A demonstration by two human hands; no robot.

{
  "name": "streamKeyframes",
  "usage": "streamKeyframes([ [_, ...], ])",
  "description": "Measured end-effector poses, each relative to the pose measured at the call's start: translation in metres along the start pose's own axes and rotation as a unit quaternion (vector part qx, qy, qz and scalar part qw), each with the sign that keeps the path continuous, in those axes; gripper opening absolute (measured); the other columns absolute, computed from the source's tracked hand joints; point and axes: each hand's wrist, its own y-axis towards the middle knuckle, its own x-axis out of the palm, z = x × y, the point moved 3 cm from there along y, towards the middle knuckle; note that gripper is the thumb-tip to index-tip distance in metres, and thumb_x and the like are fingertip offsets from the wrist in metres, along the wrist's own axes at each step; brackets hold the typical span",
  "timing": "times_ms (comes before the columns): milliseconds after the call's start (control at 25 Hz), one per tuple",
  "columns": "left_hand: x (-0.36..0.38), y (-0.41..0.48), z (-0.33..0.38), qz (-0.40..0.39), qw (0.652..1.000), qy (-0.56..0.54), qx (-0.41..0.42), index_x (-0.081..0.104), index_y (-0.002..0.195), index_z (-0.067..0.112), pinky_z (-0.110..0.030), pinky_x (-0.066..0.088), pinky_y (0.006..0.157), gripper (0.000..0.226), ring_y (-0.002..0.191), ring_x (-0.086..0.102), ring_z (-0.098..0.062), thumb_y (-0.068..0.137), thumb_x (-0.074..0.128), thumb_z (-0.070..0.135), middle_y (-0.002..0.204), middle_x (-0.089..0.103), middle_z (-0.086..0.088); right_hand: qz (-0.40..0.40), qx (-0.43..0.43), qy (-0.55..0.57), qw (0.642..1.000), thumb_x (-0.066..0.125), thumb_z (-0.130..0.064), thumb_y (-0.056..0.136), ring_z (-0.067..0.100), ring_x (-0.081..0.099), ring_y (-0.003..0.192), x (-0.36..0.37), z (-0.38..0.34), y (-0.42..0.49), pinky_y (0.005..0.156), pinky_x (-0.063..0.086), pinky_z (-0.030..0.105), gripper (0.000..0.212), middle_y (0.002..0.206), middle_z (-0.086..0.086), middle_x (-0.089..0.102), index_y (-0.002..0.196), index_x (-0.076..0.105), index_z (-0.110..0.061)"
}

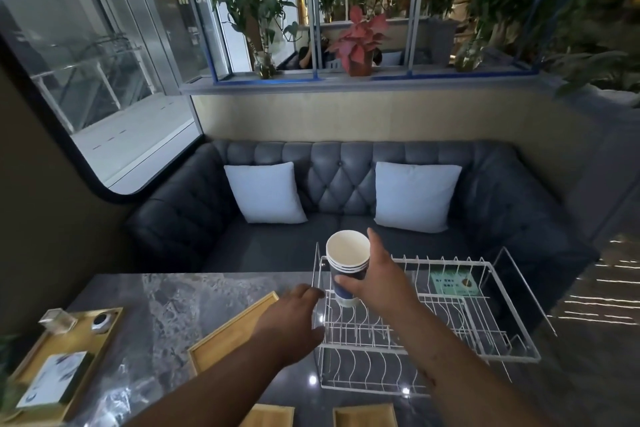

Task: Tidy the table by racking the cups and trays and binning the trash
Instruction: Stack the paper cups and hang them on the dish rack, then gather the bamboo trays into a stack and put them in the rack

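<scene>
Marble surface [166,315] before the sofa [346,184] carries our wire rack [433,333]; above it our right hand [377,274] clasps stacked cups [346,263], left hand [294,319] spread beside it.

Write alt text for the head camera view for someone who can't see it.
A person's right hand holds a stack of paper cups over a white wire dish rack on a dark marble table, while the left hand rests at the rack's left edge. Wooden trays lie on the table; a grey sofa with two white cushions sits behind.
</scene>
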Motion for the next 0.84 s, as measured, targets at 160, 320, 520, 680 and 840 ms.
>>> streamKeyframes([
  [160,-0.003,-0.008,0.001,-0.006,1.000,-0.019,-0.020,0.033,0.141,0.042,-0.040,0.056,0.093,0.069,0.114,0.064,-0.018,0.080,0.064,0.053,0.148,0.049,0.008,-0.008,0.034,-0.030,0.999,0.075,-0.062,0.068,0.024,0.053,0.131,-0.007,0.010,-0.011,0.101,0.048,0.041,0.108,0.153,0.001,0.043,0.153,0.016,-0.033],
  [320,-0.006,-0.019,-0.005,0.007,0.999,-0.045,-0.024,0.028,0.139,0.046,-0.039,0.058,0.085,0.071,0.104,0.068,-0.018,0.078,0.062,0.055,0.129,0.065,0.007,-0.014,0.038,-0.069,0.997,0.072,-0.049,0.079,0.020,0.061,0.115,-0.021,0.019,-0.030,0.091,0.052,0.036,0.065,0.136,-0.002,0.058,0.136,0.049,-0.030],
  [520,-0.014,-0.031,-0.019,0.019,0.994,-0.100,-0.048,0.039,0.125,0.044,-0.029,0.053,0.075,0.052,0.090,0.068,-0.010,0.079,0.056,0.061,0.104,0.070,0.015,-0.020,0.046,-0.129,0.990,0.063,-0.040,0.082,0.006,0.060,0.070,-0.046,0.015,-0.058,0.065,0.053,0.031,0.009,0.084,-0.009,0.066,0.081,0.058,-0.032],
  [680,-0.018,-0.037,-0.042,-0.046,0.995,-0.072,-0.046,0.055,0.099,0.037,-0.034,0.057,0.080,0.028,0.090,0.067,-0.014,0.080,0.057,0.058,0.098,0.071,0.009,-0.073,0.080,-0.180,0.978,0.065,-0.039,0.085,0.006,0.061,0.067,-0.053,0.001,-0.088,0.055,0.045,0.026,0.017,0.075,-0.008,0.064,0.072,0.059,-0.029],
  [840,-0.008,-0.044,-0.068,-0.198,0.979,-0.036,-0.025,0.069,0.111,0.025,-0.034,0.054,0.089,0.040,0.101,0.069,-0.018,0.083,0.066,0.053,0.110,0.074,0.002,-0.210,0.113,-0.243,0.940,0.068,-0.036,0.090,0.013,0.064,0.080,-0.042,-0.022,-0.119,0.064,0.048,0.024,0.012,0.095,-0.003,0.070,0.091,0.068,-0.024],
])
